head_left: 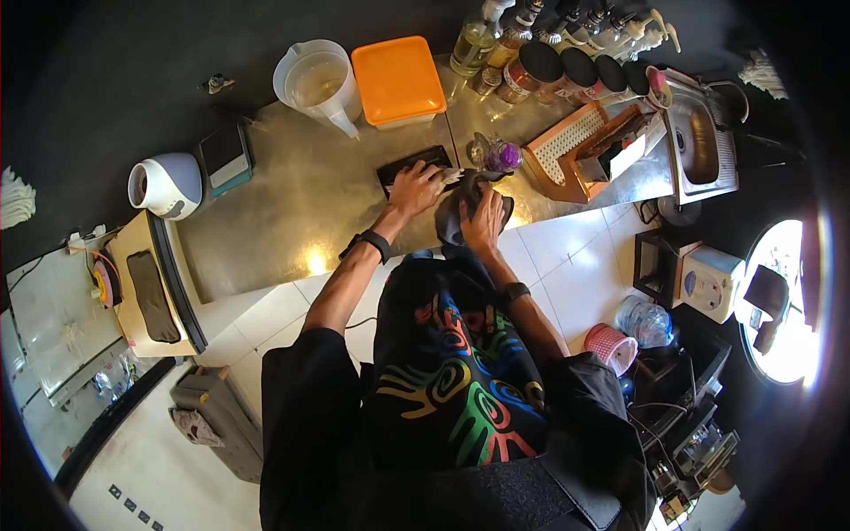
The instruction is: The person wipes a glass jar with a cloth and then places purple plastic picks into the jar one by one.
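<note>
1. Left hand (414, 190) is bent over a flat black rectangular object (435, 156) on the worktop (283, 203), fingers at a pale item (452, 176); I cannot tell whether they grip it.
2. Right hand (482, 221) lies on dark grey cloth (451, 218); its grip is unclear.

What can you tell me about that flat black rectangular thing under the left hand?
The thin, flat black rectangular object lies on the shiny metal counter, slightly askew, nearer the person than the orange-lidded plastic box. Its far edge shows; the person's left hand covers part of it, apparently touching. Its material is unclear.
</note>
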`<state>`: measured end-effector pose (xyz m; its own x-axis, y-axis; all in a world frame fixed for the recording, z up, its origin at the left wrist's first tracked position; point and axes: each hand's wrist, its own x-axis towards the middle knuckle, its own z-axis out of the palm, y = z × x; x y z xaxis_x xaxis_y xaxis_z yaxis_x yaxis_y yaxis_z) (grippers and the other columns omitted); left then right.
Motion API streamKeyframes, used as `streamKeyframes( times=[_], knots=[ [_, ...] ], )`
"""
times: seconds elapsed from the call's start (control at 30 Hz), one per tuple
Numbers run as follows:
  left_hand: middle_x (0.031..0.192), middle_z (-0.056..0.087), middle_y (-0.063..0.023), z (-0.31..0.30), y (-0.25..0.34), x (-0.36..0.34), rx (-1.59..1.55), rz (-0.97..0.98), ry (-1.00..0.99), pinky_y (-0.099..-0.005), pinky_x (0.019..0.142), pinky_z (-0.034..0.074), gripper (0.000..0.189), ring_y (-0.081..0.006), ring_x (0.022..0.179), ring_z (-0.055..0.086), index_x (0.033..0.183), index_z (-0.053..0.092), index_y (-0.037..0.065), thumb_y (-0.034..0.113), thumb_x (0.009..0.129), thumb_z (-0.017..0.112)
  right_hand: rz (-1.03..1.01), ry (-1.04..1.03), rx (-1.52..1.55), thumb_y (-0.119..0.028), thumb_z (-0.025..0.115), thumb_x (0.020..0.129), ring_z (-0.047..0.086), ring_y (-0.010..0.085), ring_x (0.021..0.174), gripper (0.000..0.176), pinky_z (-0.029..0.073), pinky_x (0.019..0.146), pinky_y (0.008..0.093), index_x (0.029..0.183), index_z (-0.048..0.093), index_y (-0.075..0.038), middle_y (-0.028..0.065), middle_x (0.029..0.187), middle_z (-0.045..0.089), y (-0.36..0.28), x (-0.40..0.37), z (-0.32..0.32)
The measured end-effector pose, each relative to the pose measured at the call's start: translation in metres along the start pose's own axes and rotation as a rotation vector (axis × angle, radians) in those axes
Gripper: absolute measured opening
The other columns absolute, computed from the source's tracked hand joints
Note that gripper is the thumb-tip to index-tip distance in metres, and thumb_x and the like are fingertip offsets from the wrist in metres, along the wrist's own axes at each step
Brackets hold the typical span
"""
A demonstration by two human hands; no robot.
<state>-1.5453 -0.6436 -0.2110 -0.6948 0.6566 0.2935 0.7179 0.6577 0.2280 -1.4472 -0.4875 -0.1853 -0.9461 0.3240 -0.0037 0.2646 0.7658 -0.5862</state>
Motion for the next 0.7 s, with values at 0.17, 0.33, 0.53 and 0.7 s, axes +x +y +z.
streamKeyframes(
  times=[0.17, 0.33, 0.53, 0.7],
  knots=[
    [0.078, 0.061, -0.0047, 0.003, -0.015, 0.008, -0.208, 0.015, 0.113, -0.0337, 0.058, 0.053, 0.018, -0.0221, 0.071, 0.062, 0.083, 0.067, 0.007, 0.025, 0.082, 0.064, -0.055, 0.044, 0.010, -0.020, 0.061, 0.083, 0.041, 0.0375, 0.113, 0.050, 0.031, 0.094, 0.0475, 0.127, 0.042, -0.005, 0.0196, 0.121, 0.044, -0.011, -0.002, 0.001],
    [0.077, 0.061, -0.0110, -0.024, -0.023, -0.001, -0.359, -0.111, 0.108, -0.0382, 0.058, 0.053, 0.017, -0.0291, 0.067, 0.063, 0.084, 0.065, 0.002, 0.018, 0.086, 0.063, -0.115, 0.087, 0.082, -0.020, 0.061, 0.085, 0.041, 0.0369, 0.115, 0.046, 0.030, 0.097, 0.0469, 0.125, 0.044, -0.005, 0.0183, 0.124, 0.044, -0.024, 0.008, -0.003],
    [0.067, 0.058, -0.0163, -0.068, -0.036, -0.031, -0.496, -0.472, 0.416, -0.0364, 0.049, 0.045, 0.017, -0.0319, 0.055, 0.058, 0.076, 0.062, -0.001, 0.014, 0.084, 0.067, -0.204, -0.003, 0.073, -0.023, 0.061, 0.084, 0.041, 0.0365, 0.116, 0.054, 0.030, 0.096, 0.0467, 0.131, 0.041, -0.005, 0.0178, 0.123, 0.046, -0.034, 0.019, 0.002],
    [0.070, 0.065, -0.0155, -0.082, -0.048, -0.080, -0.542, -0.829, 0.650, -0.0324, 0.055, 0.046, 0.020, -0.0193, 0.057, 0.059, 0.085, 0.066, -0.004, 0.016, 0.086, 0.066, -0.173, -0.067, 0.039, -0.027, 0.064, 0.084, 0.043, 0.0372, 0.113, 0.062, 0.033, 0.095, 0.0476, 0.136, 0.036, -0.006, 0.0188, 0.120, 0.046, -0.039, 0.034, 0.020]
  ],
)
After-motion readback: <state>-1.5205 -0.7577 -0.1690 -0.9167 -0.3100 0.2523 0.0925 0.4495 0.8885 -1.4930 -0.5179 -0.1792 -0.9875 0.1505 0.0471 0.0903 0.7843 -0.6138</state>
